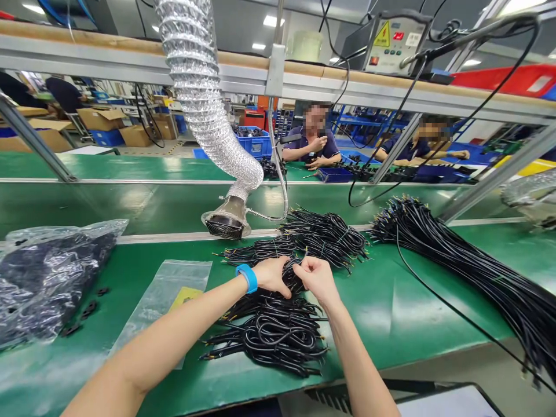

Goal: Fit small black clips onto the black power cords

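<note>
Forearms (174,333) | left hand (273,274): half-curled round cable bundle (295,284) | right hand (319,281): pinched

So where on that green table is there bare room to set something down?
Bare green tabletop shows between the right forearm and the long cable bundle, and at near left, between the stuffed plastic bag and the left forearm. It's crowded around the left hand and right hand, among coiled cables.
</note>
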The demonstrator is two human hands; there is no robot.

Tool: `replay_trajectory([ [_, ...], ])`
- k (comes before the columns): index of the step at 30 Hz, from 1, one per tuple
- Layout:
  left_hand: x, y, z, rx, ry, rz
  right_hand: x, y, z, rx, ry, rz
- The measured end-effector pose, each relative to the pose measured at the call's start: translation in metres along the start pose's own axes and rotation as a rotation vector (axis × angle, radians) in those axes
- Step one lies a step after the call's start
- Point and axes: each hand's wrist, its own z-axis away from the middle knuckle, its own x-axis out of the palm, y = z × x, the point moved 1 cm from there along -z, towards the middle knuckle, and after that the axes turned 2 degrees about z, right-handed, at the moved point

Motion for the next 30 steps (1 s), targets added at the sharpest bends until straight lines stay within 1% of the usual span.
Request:
replay_trajectory([
  [2,0.003,0.006,0.005,-0.015,0.036,-0.076,-0.009,-0.007,0.002,0.034,-0.140,0.109],
  [4,0.006,0.012,0.010,-0.025,0.061,-0.142,-0.017,-0.017,0.004,0.052,-0.281,0.318],
  [5,0.007,0.014,0.012,-0.025,0.071,-0.164,-0.019,-0.022,0.004,0.050,-0.331,0.442],
  [7,0.008,0.019,0.016,-0.028,0.086,-0.190,-0.022,-0.033,0.005,0.015,-0.375,0.654],
  [8,0.008,0.020,0.017,-0.033,0.091,-0.194,-0.021,-0.038,0.005,-0.013,-0.386,0.723],
  [10,0.008,0.022,0.019,-0.054,0.089,-0.185,-0.017,-0.045,0.005,-0.082,-0.423,0.762],
  [14,0.008,0.019,0.020,-0.050,0.084,-0.139,-0.007,-0.051,0.009,-0.202,-0.556,0.656],
  [16,0.010,0.017,0.020,-0.033,0.100,-0.130,-0.006,-0.050,0.014,-0.220,-0.573,0.609],
  [18,0.013,0.015,0.022,-0.038,0.138,-0.109,-0.009,-0.044,0.019,-0.188,-0.572,0.542],
  [20,0.015,0.013,0.025,-0.084,0.189,-0.074,-0.014,-0.034,0.025,-0.092,-0.552,0.444],
  [21,0.016,0.012,0.027,-0.118,0.203,-0.056,-0.017,-0.028,0.027,-0.036,-0.514,0.394],
  [23,0.017,0.011,0.029,-0.176,0.205,-0.041,-0.020,-0.015,0.031,0.044,-0.384,0.319],
  [24,0.018,0.010,0.030,-0.192,0.200,-0.044,-0.021,-0.010,0.033,0.055,-0.303,0.306],
  [26,0.018,0.010,0.031,-0.196,0.191,-0.059,-0.019,-0.003,0.035,0.028,-0.169,0.338],
  [30,0.019,0.010,0.030,-0.187,0.202,-0.069,-0.009,-0.002,0.034,-0.062,-0.048,0.464],
])
